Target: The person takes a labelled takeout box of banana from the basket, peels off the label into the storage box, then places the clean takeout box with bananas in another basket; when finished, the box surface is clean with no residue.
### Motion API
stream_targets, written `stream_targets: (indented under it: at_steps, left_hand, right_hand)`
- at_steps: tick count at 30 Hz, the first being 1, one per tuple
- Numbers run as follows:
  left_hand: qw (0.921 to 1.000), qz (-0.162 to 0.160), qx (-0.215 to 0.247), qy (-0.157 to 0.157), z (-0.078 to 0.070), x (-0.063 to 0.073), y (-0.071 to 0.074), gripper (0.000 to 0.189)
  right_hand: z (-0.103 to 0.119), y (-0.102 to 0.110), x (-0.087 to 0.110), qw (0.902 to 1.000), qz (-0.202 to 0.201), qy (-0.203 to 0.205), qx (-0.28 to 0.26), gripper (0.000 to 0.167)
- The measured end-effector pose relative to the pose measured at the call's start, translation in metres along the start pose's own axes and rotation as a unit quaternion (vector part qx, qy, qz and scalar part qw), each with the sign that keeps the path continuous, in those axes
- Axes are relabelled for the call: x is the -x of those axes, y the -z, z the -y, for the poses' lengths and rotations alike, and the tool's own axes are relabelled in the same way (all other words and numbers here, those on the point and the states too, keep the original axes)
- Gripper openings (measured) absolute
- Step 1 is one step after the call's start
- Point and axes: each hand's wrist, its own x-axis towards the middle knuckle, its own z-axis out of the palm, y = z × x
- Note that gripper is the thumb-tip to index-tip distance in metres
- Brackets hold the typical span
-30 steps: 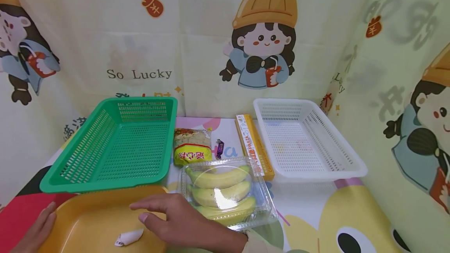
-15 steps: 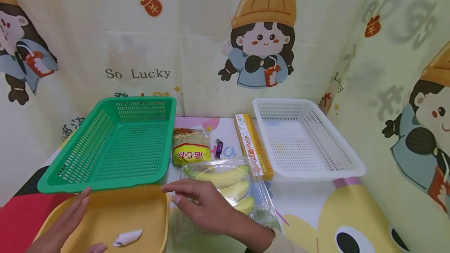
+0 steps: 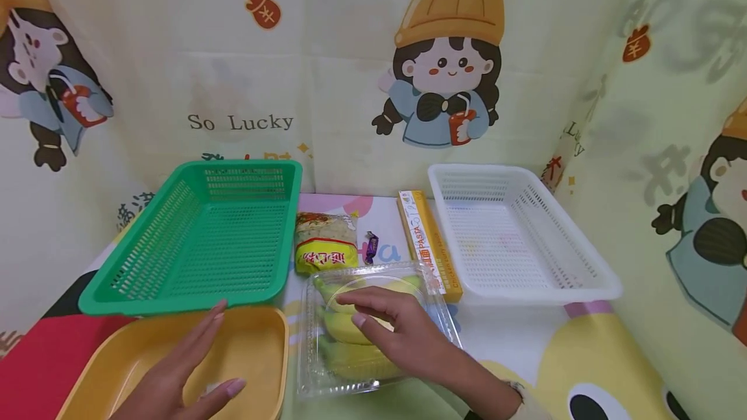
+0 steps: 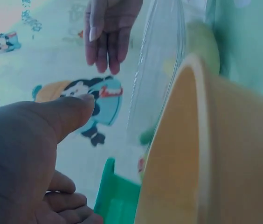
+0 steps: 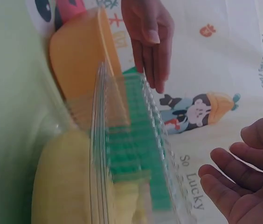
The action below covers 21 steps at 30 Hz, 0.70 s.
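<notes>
In the head view my left hand (image 3: 175,378) hovers over the yellow-orange tub (image 3: 265,349), fingers straight and thumb apart. Mostly hidden behind that hand is a small white wrapped piece (image 3: 211,387) in the tub. My right hand (image 3: 403,332) hangs above a clear plastic box (image 3: 309,378) of bananas (image 3: 350,352), its fingers loosely bent around nothing. The right wrist view shows this hand (image 5: 248,175) apart from the box lid (image 5: 101,140). In the left wrist view the left hand (image 4: 33,149) stays clear of the tub wall (image 4: 201,121).
A green basket (image 3: 286,238) stands behind the tub, and a white basket (image 3: 601,287) at the right. Between them lie a noodle packet (image 3: 325,245), a purple-wrapped candy (image 3: 371,248) and a yellow pasta box (image 3: 428,245). A printed cloth (image 3: 344,83) hangs behind.
My right hand has moved right, from over the tub to above the banana box. The left hand has come rightward from the tub's left edge to over its inside. The view has swung slightly left.
</notes>
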Motion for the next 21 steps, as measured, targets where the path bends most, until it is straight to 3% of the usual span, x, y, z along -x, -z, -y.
stream_targets:
  at_steps: [2, 7, 13, 17, 21]
  left_hand:
    - [0.9998, 0.009, 0.016, -0.009, -0.008, -0.004, -0.003, 0.094]
    - [0.9979, 0.046, 0.046, 0.002, -0.026, -0.011, -0.010, 0.095]
    - [0.9964, 0.025, 0.071, -0.038, -0.051, -0.020, -0.019, 0.097]
    - [0.9925, 0.033, 0.110, -0.042, -0.064, -0.021, -0.024, 0.097]
    - [0.9891, 0.066, 0.127, -0.034, -0.071, -0.023, -0.027, 0.102]
  right_hand:
    - [-0.003, 0.008, 0.006, 0.9998, -0.010, 0.002, 0.015, 0.030]
    - [-0.012, 0.024, 0.019, 0.9977, -0.024, 0.010, 0.063, 0.032]
    - [-0.024, 0.046, 0.038, 0.9930, -0.070, 0.007, 0.095, 0.038]
    - [-0.033, 0.059, 0.050, 0.9887, -0.089, 0.010, 0.120, 0.048]
    - [-0.038, 0.069, 0.062, 0.9874, -0.069, -0.005, 0.142, 0.068]
